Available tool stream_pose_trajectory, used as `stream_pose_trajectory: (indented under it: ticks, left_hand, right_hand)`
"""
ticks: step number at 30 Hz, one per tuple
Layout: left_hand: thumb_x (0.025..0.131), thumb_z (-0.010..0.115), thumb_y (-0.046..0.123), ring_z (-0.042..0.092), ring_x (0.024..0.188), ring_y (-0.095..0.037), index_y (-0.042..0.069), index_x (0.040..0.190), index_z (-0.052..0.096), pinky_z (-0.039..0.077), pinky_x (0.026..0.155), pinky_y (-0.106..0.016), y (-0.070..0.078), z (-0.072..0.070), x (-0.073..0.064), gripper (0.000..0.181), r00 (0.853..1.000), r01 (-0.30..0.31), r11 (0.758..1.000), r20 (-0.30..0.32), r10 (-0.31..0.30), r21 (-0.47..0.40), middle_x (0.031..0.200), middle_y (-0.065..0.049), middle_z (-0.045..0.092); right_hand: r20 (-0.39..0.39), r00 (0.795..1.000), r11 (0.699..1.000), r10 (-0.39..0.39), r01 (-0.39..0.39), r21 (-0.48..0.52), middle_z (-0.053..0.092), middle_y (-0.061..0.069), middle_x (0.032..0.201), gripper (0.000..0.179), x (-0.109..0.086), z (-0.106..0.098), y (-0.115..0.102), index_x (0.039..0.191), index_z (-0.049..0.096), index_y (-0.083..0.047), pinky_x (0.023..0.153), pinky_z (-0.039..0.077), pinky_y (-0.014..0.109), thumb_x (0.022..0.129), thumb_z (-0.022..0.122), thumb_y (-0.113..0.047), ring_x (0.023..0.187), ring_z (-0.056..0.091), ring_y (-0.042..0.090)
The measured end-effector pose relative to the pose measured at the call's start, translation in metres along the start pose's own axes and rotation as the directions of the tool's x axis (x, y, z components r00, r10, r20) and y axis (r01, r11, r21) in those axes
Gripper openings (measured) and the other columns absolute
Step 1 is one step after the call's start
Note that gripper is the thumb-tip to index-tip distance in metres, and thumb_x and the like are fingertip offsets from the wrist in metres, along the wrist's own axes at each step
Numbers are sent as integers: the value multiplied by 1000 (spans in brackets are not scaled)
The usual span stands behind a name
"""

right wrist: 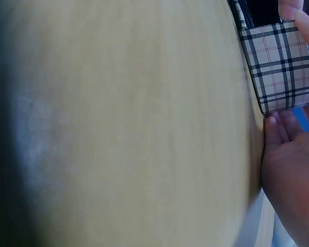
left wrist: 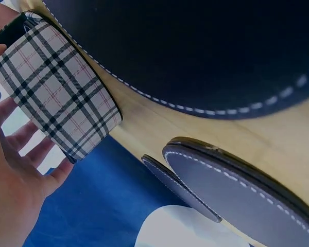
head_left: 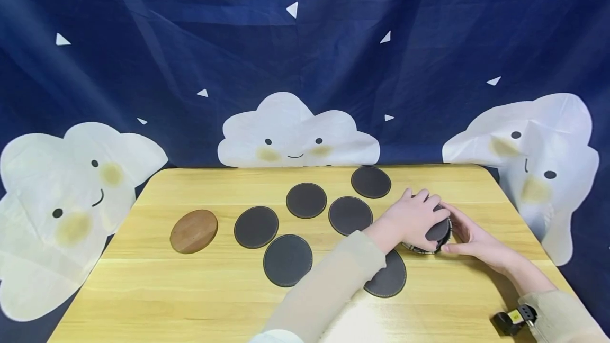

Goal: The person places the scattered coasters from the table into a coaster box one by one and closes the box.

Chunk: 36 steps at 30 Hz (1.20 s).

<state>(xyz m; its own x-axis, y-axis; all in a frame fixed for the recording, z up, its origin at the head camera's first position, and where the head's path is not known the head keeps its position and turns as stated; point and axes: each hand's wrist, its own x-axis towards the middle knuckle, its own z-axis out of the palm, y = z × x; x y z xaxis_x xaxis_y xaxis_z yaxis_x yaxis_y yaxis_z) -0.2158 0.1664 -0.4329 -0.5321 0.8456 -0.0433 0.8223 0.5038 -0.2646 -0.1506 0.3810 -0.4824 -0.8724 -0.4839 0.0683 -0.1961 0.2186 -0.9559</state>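
Note:
A round coaster holder with a plaid side (left wrist: pixel 56 87) stands on the right part of the table. My left hand (head_left: pixel 416 221) lies over its top and grips a dark round coaster (head_left: pixel 437 232), which shows between thumb and fingers at the holder's opening. My right hand (head_left: pixel 476 240) holds the holder from the right, thumb at the near side and fingers round the far side. In the right wrist view, the plaid holder (right wrist: pixel 280 67) sits against that hand's fingers. How deep the coaster sits is hidden by the left hand.
Several dark stitched coasters lie flat on the wooden table (head_left: pixel 157 290), among them one (head_left: pixel 388 277) beside the left forearm and one (head_left: pixel 370 181) at the back edge. A brown wooden disc (head_left: pixel 194 232) lies at the left. A blue cloud-print curtain (head_left: pixel 257 57) hangs behind.

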Motion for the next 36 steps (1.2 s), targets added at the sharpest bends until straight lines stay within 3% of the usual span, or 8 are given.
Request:
stream_pose_trajectory:
  ticks: [13,26,36]
  left_hand:
    - [89,56,82,42,140,-8,46,155,42,37,111,-35,3,3,-3,77,1000,13,1000,9,-13,-6,158,13,40]
    - [96,49,78,40,145,-8,45,156,40,36,115,-35,4,5,-7,69,1000,11,1000,13,-11,11,160,14,39]
    - [103,41,72,39,148,-9,41,160,38,36,120,-32,-3,4,-10,65,1000,4,1000,12,-4,0,161,11,41]
  right_hand:
    - [11,1000,1000,-15,16,-6,26,-36,158,97,2,-1,1,171,7,-10,108,25,-2,95,61,14,141,28,-28]
    - [10,1000,1000,-24,24,-10,24,-34,161,97,2,1,1,171,6,-8,109,25,-2,94,62,14,143,26,-27]
    - [18,997,997,-72,72,-23,27,-31,165,96,4,2,1,170,9,-3,110,25,0,92,62,18,146,27,-23]
